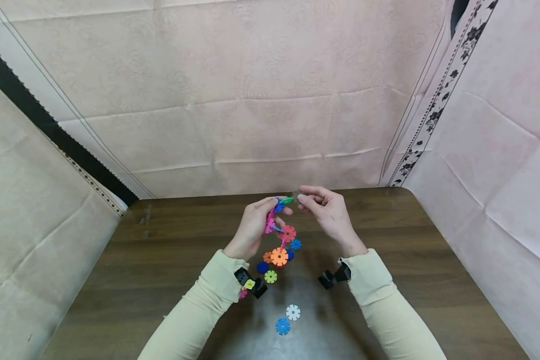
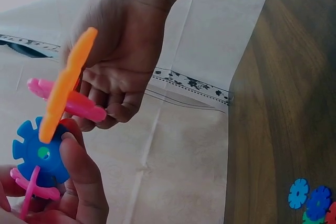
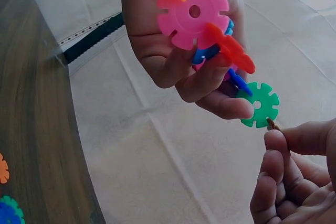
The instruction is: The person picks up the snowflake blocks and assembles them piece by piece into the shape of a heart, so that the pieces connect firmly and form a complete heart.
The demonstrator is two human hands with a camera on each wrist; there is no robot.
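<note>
My table (image 1: 409,240): brown wood, lower half | white disc (image 1: 293,312) just beside blue disc (image 1: 282,326), bottom centre | lime disc (image 1: 270,276) by navy disc (image 1: 263,268), higher up | pink disc (image 1: 242,294), partly hidden, lower left of those

Soft, even light in head view, dull glare and soft shadows on surface (image 1: 315,330) at near side of right grip (image 1: 332,214); wrist views dimmer, that grip shaded in the left one against paler cloth (image 2: 173,145) behind.

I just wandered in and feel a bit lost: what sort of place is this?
Probably a makeshift indoor booth for tabletop work: pale cloth hangings line three sides of a wood-grained table, and colourful notched discs lie on it.
</note>
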